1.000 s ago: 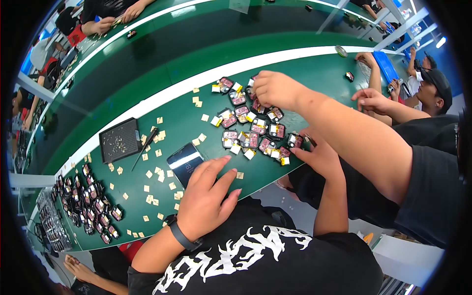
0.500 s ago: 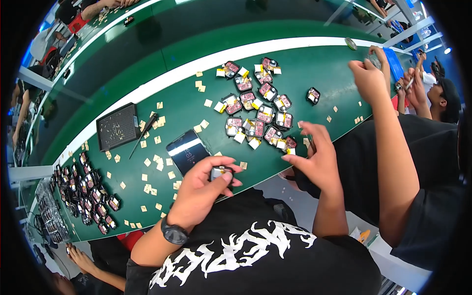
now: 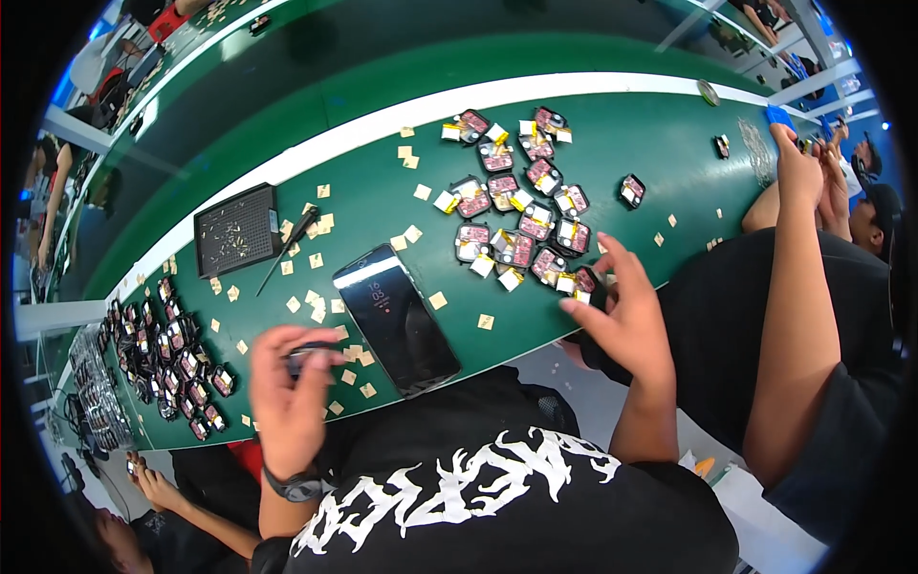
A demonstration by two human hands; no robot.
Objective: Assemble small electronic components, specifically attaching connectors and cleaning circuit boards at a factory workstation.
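My left hand (image 3: 287, 387), somewhat blurred, is closed around a small black device housing (image 3: 311, 354) near the table's front edge, left of a dark smartphone (image 3: 400, 320). My right hand (image 3: 629, 316) has its thumb and fingers spread around the nearest unit of a cluster, a black-cased circuit board (image 3: 585, 281); whether they touch it I cannot tell. The cluster's other open black cases (image 3: 516, 251) show pinkish-red boards, with white blocks and yellow tape beside several of them. One separate case (image 3: 631, 190) lies to the right of the cluster.
A black tray (image 3: 235, 230) with small bits and a screwdriver (image 3: 289, 247) lie left of the phone. Small beige squares (image 3: 313, 299) are scattered about. A pile of black cases (image 3: 172, 359) stands far left. A co-worker's arm (image 3: 803, 258) reaches over the table's right end.
My left hand has moved left with the device, uncovering the phone. My right hand stays beside the cluster. The co-worker's hand has shifted right, and a small part now shows near it.
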